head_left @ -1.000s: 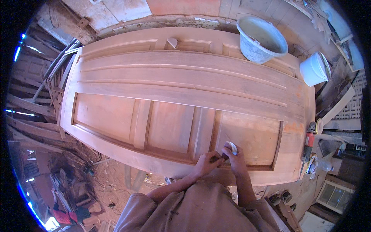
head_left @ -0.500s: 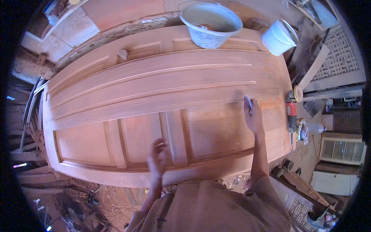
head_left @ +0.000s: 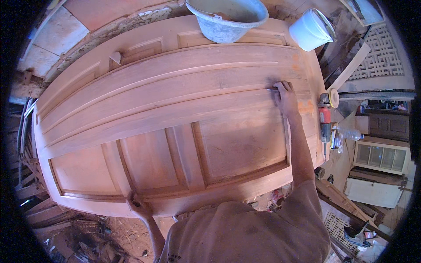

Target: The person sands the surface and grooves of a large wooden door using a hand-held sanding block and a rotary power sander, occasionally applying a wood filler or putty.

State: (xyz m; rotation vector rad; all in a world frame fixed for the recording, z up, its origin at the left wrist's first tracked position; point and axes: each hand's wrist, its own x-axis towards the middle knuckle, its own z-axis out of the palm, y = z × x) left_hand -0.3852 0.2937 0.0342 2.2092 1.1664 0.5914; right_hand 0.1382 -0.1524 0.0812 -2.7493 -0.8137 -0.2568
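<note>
1. Bears small dark marks (head_left: 174, 257), perhaps lettering, low on the left of the brown shirt (head_left: 245, 232); too small to read.
2. Shows nothing legible on the red-and-dark power tool (head_left: 325, 116), the white bucket (head_left: 309, 31) or the clear plastic bottle (head_left: 351, 133).

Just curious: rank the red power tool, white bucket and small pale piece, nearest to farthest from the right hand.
In the head view, from the right hand:
1. Red power tool, to its right.
2. White bucket, far right corner.
3. Small pale piece, far left.

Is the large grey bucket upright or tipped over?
Upright: the grey bucket stands base-down on the far wooden door, its wide open mouth facing up and its inside showing.
</note>
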